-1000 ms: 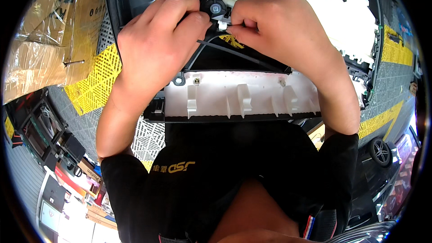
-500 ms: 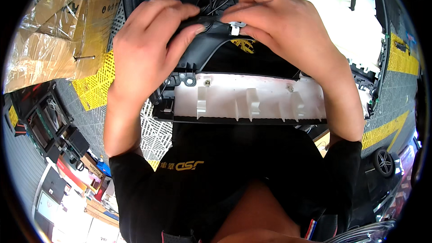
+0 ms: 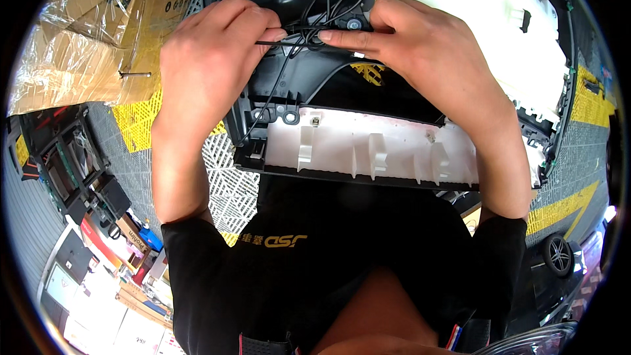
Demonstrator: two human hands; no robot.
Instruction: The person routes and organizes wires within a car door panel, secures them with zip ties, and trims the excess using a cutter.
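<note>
The left hand's fingers pinch the looped thin black cable toward the left edge of the black plastic panel; the right hand's press it. Bundling seems in hand; next calls for keeping loops gathered.

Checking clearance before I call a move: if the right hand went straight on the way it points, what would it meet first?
Most likely the cables, bunched at the tip of the right hand, with the left hand beyond them. Depth is unclear, so contact with the cables can't be judged.
</note>
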